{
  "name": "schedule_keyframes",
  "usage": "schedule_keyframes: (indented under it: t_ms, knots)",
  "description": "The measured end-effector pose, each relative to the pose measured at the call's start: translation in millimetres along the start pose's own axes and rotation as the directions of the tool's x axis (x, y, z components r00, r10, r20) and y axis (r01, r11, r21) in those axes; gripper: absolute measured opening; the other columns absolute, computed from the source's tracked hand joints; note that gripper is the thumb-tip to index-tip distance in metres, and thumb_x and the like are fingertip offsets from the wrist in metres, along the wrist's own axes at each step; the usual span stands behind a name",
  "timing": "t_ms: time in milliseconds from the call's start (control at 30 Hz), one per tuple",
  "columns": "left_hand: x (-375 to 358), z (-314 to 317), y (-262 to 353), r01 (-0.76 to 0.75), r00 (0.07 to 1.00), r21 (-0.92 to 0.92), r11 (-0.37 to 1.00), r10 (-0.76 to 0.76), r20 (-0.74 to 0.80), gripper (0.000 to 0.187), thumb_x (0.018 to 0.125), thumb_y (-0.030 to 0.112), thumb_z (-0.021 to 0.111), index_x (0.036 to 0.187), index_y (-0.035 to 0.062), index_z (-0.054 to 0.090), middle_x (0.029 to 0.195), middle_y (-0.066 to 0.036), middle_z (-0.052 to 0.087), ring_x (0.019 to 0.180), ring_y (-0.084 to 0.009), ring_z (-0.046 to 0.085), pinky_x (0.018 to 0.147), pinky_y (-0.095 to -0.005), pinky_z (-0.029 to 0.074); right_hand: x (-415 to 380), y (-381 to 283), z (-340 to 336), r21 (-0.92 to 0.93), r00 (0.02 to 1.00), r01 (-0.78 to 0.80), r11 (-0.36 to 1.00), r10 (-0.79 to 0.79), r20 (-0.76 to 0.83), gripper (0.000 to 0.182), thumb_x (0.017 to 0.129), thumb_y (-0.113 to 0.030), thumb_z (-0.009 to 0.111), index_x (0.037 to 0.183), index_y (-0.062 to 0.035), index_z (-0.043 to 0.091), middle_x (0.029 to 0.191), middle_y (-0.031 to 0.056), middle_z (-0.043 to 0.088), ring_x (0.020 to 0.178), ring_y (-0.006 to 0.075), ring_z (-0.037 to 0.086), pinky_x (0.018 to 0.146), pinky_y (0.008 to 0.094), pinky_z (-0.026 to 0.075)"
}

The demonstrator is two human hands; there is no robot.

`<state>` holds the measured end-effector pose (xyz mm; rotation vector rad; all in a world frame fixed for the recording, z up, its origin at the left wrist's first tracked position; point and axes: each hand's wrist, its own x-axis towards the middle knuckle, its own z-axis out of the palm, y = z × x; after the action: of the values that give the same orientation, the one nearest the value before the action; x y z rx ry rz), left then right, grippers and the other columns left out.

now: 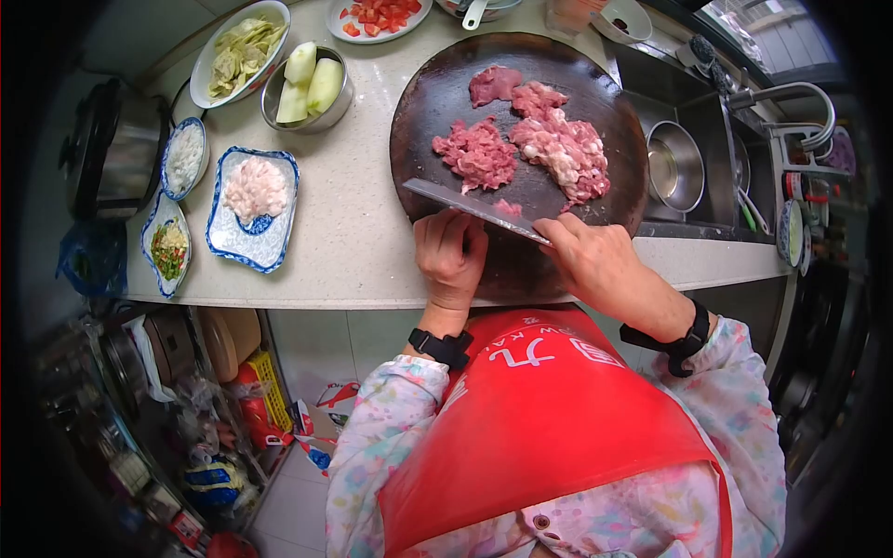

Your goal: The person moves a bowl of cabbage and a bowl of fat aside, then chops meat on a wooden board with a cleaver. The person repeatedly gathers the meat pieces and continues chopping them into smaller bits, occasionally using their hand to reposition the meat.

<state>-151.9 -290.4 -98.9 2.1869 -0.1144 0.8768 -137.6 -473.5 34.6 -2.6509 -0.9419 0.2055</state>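
A large round dark chopping board (428, 102) lies on the counter, bearing several piles of cut red meat (476, 153) and a pile of fattier pink meat (563, 149). My right hand (591, 260) grips the near end of a broad cleaver (474, 206), whose blade slants across the board's near part. My left hand (450, 256) is closed with its fingers curled just below the blade; what it holds, if anything, is hidden. A small bit of meat (508, 207) lies against the far side of the blade.
Left on the counter are a tray of pale mince (223, 244), a dish of chopped seasonings (170, 249), a white-filled bowl (184, 158), a metal bowl of peeled vegetables (312, 84) and sliced vegetables (244, 58). Diced red pieces (381, 14) sit behind; a sink (693, 216) is right.
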Motion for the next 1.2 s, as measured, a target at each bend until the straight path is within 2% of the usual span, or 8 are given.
schedule_keyframes:
  t_ms: [133, 333, 433, 533, 833, 1067, 1133, 1200]
  knots:
    - [-1, -1, -1, -0.008, 1.0, 0.015, 1.0, 0.008, 0.021, 0.021, 0.066, -0.003, 0.068, 0.085, 0.0052, 0.064, 0.089, -0.009, 0.063, 0.079, -0.0292, 0.058, 0.071, -0.0392, 0.049, -6, 6, 1, -0.145, 0.982, -0.032, 0.989, 0.058, 0.179, 0.021, 0.078, -0.005, 0.061, 0.096, -0.0014, 0.051, 0.078, 0.0142, 0.056, 0.059, 0.0302, 0.062, 0.048, 0.0391, 0.049]
    - [-2, -2, 3, -0.023, 0.999, 0.033, 0.999, 0.022, 0.044, 0.02, 0.066, -0.003, 0.067, 0.083, 0.0063, 0.065, 0.088, -0.008, 0.063, 0.079, -0.0288, 0.059, 0.072, -0.0382, 0.049, 47, 0, 26, -0.085, 0.998, 0.059, 0.995, -0.057, 0.033, 0.022, 0.077, -0.008, 0.062, 0.093, -0.0005, 0.049, 0.076, 0.0164, 0.062, 0.063, 0.0322, 0.066, 0.051, 0.0409, 0.051]
    - [-5, -1, 5, -0.034, 0.999, 0.011, 0.999, 0.034, 0.023, 0.022, 0.066, -0.006, 0.067, 0.084, 0.0067, 0.064, 0.091, -0.007, 0.066, 0.08, -0.0259, 0.06, 0.072, -0.036, 0.049, 49, 15, 22, 0.111, 0.989, -0.141, 0.984, 0.136, 0.052, 0.016, 0.085, -0.011, 0.059, 0.095, -0.0021, 0.05, 0.08, 0.0196, 0.066, 0.069, 0.0378, 0.066, 0.057, 0.047, 0.051]
    - [-4, -1, 7, -0.024, 1.0, 0.041, 0.999, 0.023, 0.017, 0.023, 0.066, -0.006, 0.069, 0.085, 0.0065, 0.065, 0.089, -0.007, 0.066, 0.08, -0.0261, 0.061, 0.072, -0.0361, 0.049, 35, 19, 18, 0.057, 0.989, -0.143, 0.988, 0.144, -0.015, 0.014, 0.088, -0.011, 0.057, 0.096, -0.0024, 0.049, 0.08, 0.0201, 0.064, 0.071, 0.0379, 0.065, 0.056, 0.0474, 0.05]
    - [-11, -3, 6, 0.018, 0.999, 0.038, 0.999, -0.02, 0.045, 0.034, 0.067, 0.005, 0.077, 0.099, 0.0038, 0.069, 0.091, -0.013, 0.065, 0.084, -0.0358, 0.062, 0.078, -0.0439, 0.05, -21, 15, -7, -0.076, 0.978, 0.132, 0.988, -0.117, 0.173, 0.021, 0.077, -0.006, 0.06, 0.094, -0.002, 0.05, 0.08, 0.0126, 0.057, 0.061, 0.0272, 0.064, 0.047, 0.0364, 0.049]
    - [-11, -1, 3, 0.016, 0.998, 0.023, 1.0, -0.017, 0.059, 0.027, 0.073, 0.007, 0.075, 0.1, 0.0039, 0.069, 0.1, -0.012, 0.067, 0.098, -0.0362, 0.063, 0.088, -0.0448, 0.05, 23, -1, 7, -0.141, 0.971, 0.198, 0.97, -0.174, 0.166, 0.017, 0.08, -0.009, 0.058, 0.091, -0.0003, 0.05, 0.073, 0.013, 0.057, 0.055, 0.0269, 0.063, 0.045, 0.0338, 0.05]
    - [-10, 1, 4, -0.014, 0.999, 0.038, 0.999, 0.013, 0.029, 0.027, 0.075, 0.008, 0.075, 0.101, 0.003, 0.069, 0.104, -0.012, 0.067, 0.104, -0.037, 0.062, 0.09, -0.0451, 0.05, 47, -7, 27, -0.098, 0.97, 0.244, 0.965, -0.242, 0.036, 0.015, 0.082, -0.012, 0.057, 0.09, -0.0008, 0.05, 0.073, 0.0143, 0.06, 0.057, 0.0281, 0.065, 0.047, 0.0359, 0.052]
    - [-7, 0, 7, -0.035, 0.999, 0.093, 0.995, 0.035, 0.002, 0.027, 0.073, 0.007, 0.075, 0.099, 0.0035, 0.068, 0.102, -0.012, 0.067, 0.098, -0.0355, 0.063, 0.086, -0.0436, 0.05, 59, -8, 31, -0.062, 0.967, 0.252, 0.966, -0.251, 0.036, 0.017, 0.081, -0.01, 0.057, 0.094, -0.001, 0.05, 0.075, 0.0147, 0.06, 0.059, 0.0298, 0.065, 0.049, 0.0383, 0.051]
